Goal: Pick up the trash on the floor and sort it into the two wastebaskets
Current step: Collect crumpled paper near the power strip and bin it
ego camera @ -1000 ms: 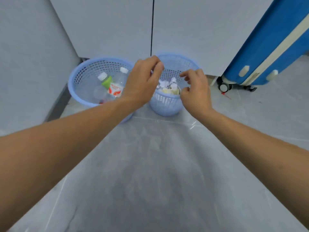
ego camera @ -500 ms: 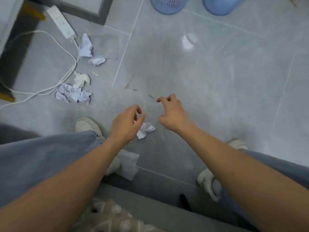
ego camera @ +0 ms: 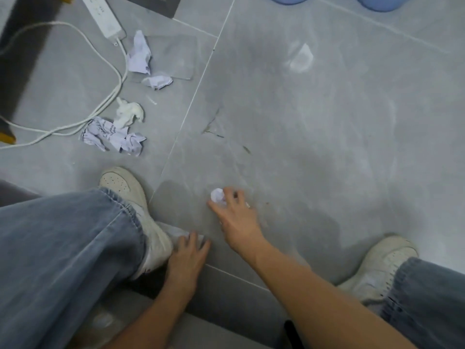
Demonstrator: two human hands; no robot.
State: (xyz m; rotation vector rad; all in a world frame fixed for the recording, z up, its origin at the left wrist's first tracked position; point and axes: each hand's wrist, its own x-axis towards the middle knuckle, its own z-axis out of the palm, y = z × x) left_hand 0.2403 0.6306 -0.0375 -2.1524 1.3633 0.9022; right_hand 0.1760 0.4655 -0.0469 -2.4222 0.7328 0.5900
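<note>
Right hand (ego camera: 236, 217) pinches a small paper ball (ego camera: 217, 195) at its fingertips on the floor (ego camera: 327, 147), while beside it the left hand (ego camera: 187, 258) presses flat, fingers spread, on a white sheet (ego camera: 176, 234).

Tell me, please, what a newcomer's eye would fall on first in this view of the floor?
Most likely the right hand near the middle, its fingers closing on a small crumpled paper ball on the grey floor. Just below, the left hand presses on a flat white sheet beside the left shoe. At upper left, several crumpled paper scraps lie by a white power strip and its cable.
</note>
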